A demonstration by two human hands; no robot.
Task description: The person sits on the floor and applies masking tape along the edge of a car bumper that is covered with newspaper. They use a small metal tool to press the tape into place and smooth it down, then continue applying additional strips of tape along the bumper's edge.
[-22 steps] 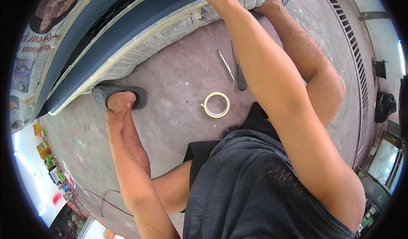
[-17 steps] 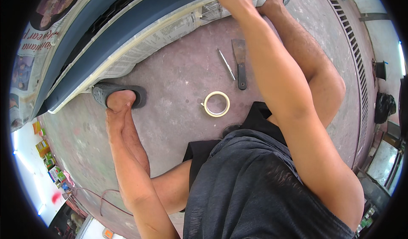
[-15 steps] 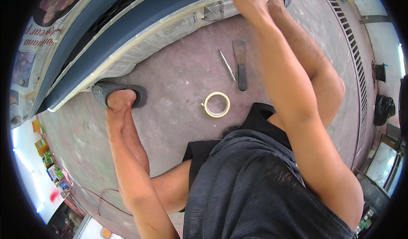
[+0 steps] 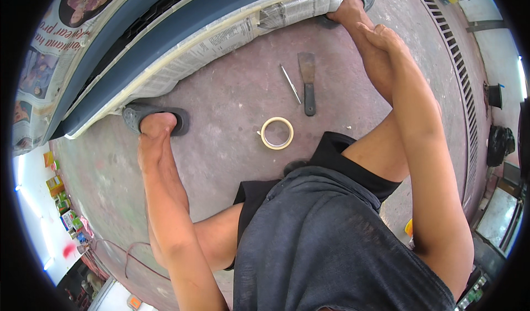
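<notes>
My left hand (image 4: 150, 152) rests on my left lower leg just above the ankle, its fingers mostly hidden. My right hand (image 4: 385, 39) lies against my right shin, fingers stretched out and holding nothing. Between my legs on the floor is a roll of cream masking tape (image 4: 263, 135), its loose end sticking out on the left. Beyond it lie a putty knife (image 4: 309, 100) with a black handle and worn blade, and a thin silver pen-like tool (image 4: 290, 83). Ahead stands a blue-grey bumper-like panel (image 4: 218, 19), bordered with newspaper (image 4: 221, 43) and cream tape.
My feet, in grey clogs (image 4: 181, 122), stand wide apart near the panel's lower edge. A slotted floor drain (image 4: 462, 79) runs along the right. A black bag (image 4: 500, 145) is by the right wall. Several boxes and containers (image 4: 55, 185) line the left wall, near a thin hose (image 4: 128, 256).
My right hand has come back from the papered panel edge, moving right and nearer, onto my right shin. My left hand stays on my left leg. The floor tools lie unmoved.
</notes>
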